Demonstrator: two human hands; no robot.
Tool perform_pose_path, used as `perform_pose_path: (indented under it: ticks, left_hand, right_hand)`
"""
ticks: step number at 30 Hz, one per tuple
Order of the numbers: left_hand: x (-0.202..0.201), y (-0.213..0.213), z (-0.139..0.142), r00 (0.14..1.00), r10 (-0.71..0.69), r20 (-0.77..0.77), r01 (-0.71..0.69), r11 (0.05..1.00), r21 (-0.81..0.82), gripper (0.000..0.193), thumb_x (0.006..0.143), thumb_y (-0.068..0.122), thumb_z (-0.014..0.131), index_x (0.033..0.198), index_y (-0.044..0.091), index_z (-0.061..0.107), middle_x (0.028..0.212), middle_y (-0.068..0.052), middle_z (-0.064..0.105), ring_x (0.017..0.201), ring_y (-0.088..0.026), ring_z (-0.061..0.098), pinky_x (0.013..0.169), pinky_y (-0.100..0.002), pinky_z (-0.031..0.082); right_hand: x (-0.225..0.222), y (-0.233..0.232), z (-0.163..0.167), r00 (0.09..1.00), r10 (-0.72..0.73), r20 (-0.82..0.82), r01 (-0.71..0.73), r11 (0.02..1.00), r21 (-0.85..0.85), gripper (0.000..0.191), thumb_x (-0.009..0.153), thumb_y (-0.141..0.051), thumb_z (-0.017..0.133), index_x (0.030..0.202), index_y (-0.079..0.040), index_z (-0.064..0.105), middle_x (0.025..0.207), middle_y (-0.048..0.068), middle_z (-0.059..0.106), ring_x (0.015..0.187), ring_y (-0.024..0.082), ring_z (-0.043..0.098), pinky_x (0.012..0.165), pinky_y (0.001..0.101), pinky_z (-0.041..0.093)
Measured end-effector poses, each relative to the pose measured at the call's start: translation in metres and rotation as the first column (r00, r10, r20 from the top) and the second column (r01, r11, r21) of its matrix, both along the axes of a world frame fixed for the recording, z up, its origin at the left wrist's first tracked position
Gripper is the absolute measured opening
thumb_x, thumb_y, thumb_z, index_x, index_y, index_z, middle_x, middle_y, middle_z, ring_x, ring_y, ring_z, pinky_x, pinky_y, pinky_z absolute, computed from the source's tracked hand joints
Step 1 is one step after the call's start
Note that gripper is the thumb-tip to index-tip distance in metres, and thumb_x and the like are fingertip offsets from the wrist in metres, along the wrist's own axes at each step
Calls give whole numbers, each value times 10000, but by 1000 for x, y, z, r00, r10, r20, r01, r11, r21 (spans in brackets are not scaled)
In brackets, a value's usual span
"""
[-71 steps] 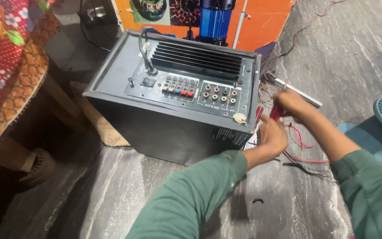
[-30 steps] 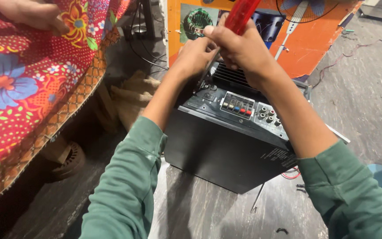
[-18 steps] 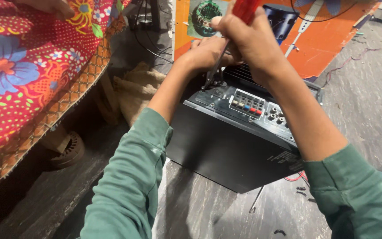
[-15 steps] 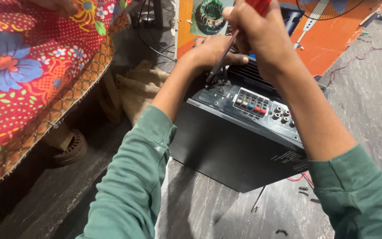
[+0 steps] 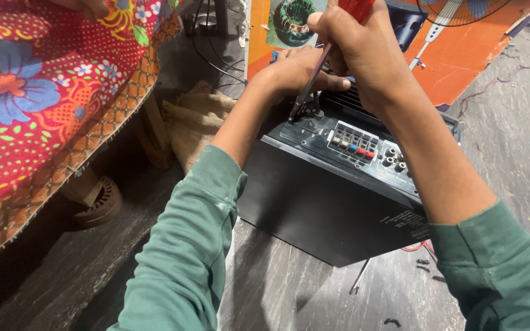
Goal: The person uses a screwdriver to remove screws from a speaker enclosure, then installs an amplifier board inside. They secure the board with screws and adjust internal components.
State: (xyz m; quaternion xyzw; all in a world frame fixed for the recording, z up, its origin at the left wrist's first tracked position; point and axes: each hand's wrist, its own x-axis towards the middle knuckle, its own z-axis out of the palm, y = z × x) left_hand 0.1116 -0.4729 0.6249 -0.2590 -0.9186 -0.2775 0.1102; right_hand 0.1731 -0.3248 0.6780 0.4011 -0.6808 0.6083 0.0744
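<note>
While the right hand (image 5: 363,46) grips a red-handled screwdriver (image 5: 323,61), the left hand (image 5: 292,70) pinches its shaft above the black amplifier (image 5: 326,202).

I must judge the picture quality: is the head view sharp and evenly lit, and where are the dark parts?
Head view: mostly sharp, the right hand on the red-handled screwdriver and the left hand look crisp; light is soft and even on the black amplifier box; deep shadow lies under the flowered cloth; no strong glare.
</note>
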Motion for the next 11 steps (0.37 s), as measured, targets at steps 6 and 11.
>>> perform_pose_path:
  ticks: [6,11]
  left_hand:
    - [-18,-2,-11,999,27,22,-28,999,27,590,750,613,754,1217,263,665,1244,-25,705,1283,-285,551,1070,-461,327]
    - [-72,-6,-51,995,90,34,-90,996,7,512,864,492,660,1315,251,687,1249,-89,703,1203,-284,595,1034,-407,408]
  right_hand:
    - [3,-4,1,1000,-15,20,15,1000,3,205,979,-173,680,884,-99,513,687,-51,469,519,46,414,451,250,301]
    - [14,-15,-2,994,9,104,-13,999,33,192,953,-203,690,1030,-76,567,809,-18,603,667,68,615,561,262,531]
